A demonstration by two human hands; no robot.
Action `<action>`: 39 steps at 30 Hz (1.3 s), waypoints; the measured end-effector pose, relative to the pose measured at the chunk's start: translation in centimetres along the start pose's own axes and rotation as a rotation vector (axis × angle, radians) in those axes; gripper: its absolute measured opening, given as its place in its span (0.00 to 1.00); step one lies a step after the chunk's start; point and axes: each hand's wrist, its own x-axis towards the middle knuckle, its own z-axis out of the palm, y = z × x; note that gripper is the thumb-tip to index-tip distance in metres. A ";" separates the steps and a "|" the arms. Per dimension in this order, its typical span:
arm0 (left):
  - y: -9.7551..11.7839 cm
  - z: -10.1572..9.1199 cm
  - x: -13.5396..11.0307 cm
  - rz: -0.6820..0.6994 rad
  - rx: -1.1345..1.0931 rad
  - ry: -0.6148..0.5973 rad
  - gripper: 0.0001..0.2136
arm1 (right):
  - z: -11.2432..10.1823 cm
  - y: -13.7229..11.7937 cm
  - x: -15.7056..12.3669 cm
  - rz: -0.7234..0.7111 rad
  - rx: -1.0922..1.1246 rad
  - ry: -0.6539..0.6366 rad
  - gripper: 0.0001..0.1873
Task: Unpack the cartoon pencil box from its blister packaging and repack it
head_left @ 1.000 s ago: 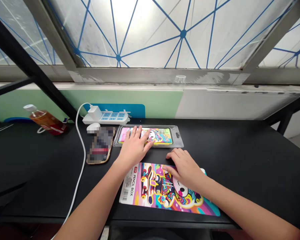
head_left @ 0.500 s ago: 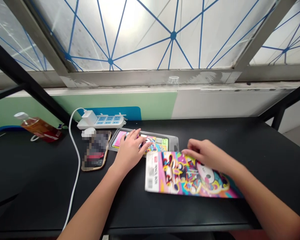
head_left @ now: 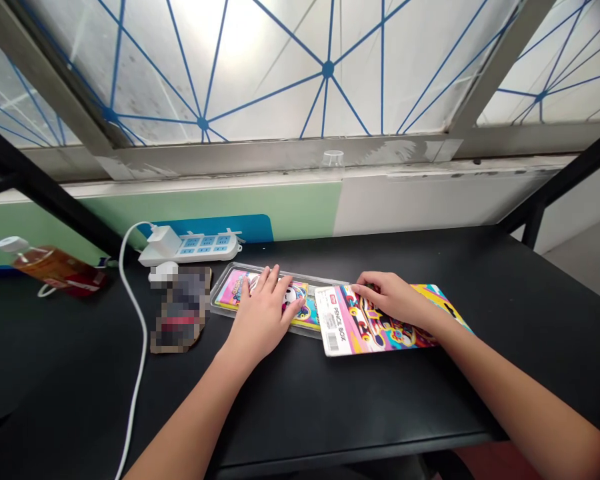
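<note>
Holding noted: left hand (head_left: 263, 310) spread flat on pencil box (head_left: 237, 288) in clear plastic tray (head_left: 220, 303). Right hand (head_left: 393, 300) curled over printed card (head_left: 345, 327), pinch unclear; card just right of tray, long axis crosswise.

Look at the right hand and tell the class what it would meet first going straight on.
The right hand points left along the printed card, so it would likely meet the clear plastic tray first, just past the card's edge, though depth is hard to judge here.

An office-like workspace: a black desk (head_left: 360, 400) with a power strip (head_left: 190, 248) beneath a taped window (head_left: 260, 67).
</note>
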 end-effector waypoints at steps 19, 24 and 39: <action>0.2 0.1 -0.3 -0.005 0.091 -0.025 0.27 | -2.4 4.2 0.3 0.182 -0.027 0.059 0.24; 0.0 -0.3 -0.3 -0.007 0.067 -0.042 0.27 | -3.0 4.5 0.0 0.171 -0.027 0.106 0.23; 2.1 -0.3 -0.9 -0.006 -0.233 -0.161 0.30 | -2.0 2.5 -0.3 0.218 -0.033 0.121 0.21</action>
